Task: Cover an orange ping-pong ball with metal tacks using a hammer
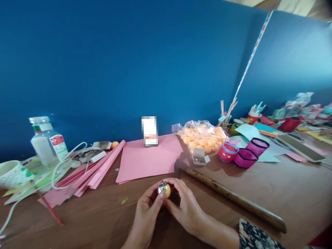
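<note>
Between my two hands, low in the middle of the head view, is a small orange ball [168,191] with shiny silver pieces covering its left side. It looks like one of the ping-pong balls from the bag. My left hand [147,211] pinches it from the left, the thumb lying across its front. My right hand [185,207] curls round it from the right, fingertips meeting at its top and thumb near its lower side. Whether something tiny is between the right fingers is hidden. Behind the hands stands an opened small box [199,159] of shiny metal bits, perhaps thumbtacks.
Pink paper sheets [153,160] lie ahead, with a phone-like upright object [149,131] on them. A clear bag of orange balls [203,136] sits beyond the box. A hammer-like wooden handle [238,199] lies right. Pink strips [101,169], bottles [43,141] and a cable fill the left.
</note>
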### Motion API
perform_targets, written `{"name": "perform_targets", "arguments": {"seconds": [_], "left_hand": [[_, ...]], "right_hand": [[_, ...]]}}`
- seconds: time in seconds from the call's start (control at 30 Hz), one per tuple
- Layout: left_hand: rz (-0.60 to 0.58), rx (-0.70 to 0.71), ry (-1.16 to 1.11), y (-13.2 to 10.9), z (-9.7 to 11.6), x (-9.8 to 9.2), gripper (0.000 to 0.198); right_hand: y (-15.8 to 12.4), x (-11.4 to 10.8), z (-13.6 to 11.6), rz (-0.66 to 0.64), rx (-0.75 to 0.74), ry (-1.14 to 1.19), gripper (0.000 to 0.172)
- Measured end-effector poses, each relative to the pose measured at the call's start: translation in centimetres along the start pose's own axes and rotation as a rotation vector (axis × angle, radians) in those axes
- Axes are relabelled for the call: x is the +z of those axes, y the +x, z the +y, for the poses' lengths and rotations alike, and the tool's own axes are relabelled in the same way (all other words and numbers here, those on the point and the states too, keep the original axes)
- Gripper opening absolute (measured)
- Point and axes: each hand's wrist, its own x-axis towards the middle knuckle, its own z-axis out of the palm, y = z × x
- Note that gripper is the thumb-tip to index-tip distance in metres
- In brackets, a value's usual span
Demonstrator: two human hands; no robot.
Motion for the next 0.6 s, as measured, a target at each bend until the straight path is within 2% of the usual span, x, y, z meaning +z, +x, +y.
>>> {"name": "perform_targets", "arguments": {"seconds": [0.2, 0.4, 0.5, 0.6], "left_hand": [[-0.019, 0.007, 0.049, 0.3, -0.6, -0.5, 0.036], [-0.018, 0.045, 0.143, 0.7, -1.1, -1.1, 0.034], [-0.026, 0.105, 0.244, 0.7, -0.8, -1.0, 0.034], [0.026, 0.204, 0.377, 0.4, -0.8, -0.6, 0.036]], "right_hand": [[-0.1, 0.1, 0.2, -0.010, -0.040, 0.000, 0.046], [0.0, 0.2, 0.5, -0.039, -0.041, -0.004, 0.044], [0.1, 0.3, 0.7, -0.052, -0.061, -0.023, 0.044], [0.2, 0.2, 1.0, -0.063, -0.116, -0.071, 0.040]]}}
